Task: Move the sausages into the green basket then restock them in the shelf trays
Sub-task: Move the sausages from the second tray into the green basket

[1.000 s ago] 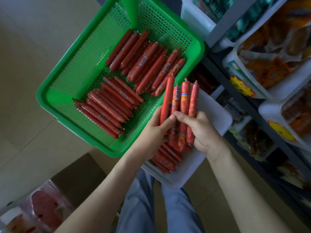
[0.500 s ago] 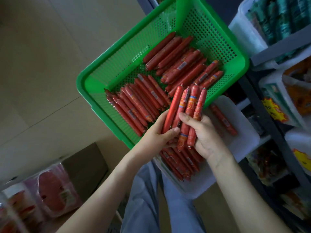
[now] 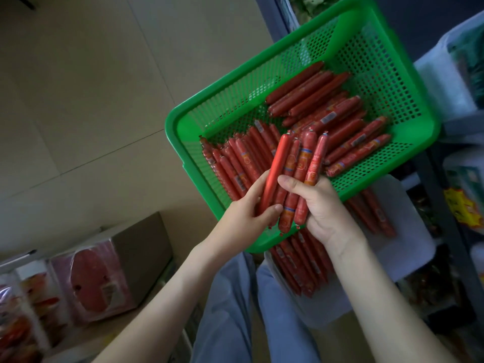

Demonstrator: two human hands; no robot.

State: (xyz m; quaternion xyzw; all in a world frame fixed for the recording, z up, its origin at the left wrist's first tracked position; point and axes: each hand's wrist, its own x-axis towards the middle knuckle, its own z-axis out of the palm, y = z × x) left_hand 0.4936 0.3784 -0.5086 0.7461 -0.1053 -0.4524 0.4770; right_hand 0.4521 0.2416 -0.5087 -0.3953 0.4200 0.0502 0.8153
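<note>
red sausages point(image 3: 301, 166) tight in left hand point(image 3: 246, 213) and right hand point(image 3: 322, 208), over the green basket point(image 3: 171, 121)

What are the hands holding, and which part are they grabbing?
The left hand and right hand grip a bunch of sausages by their lower halves, above the green basket.

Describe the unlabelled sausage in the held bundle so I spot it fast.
Start at the green basket; over its near edge the right hand and left hand hold a sausage bundle. Take the leftmost sausage: plain red, while its neighbours carry printed labels.
</note>
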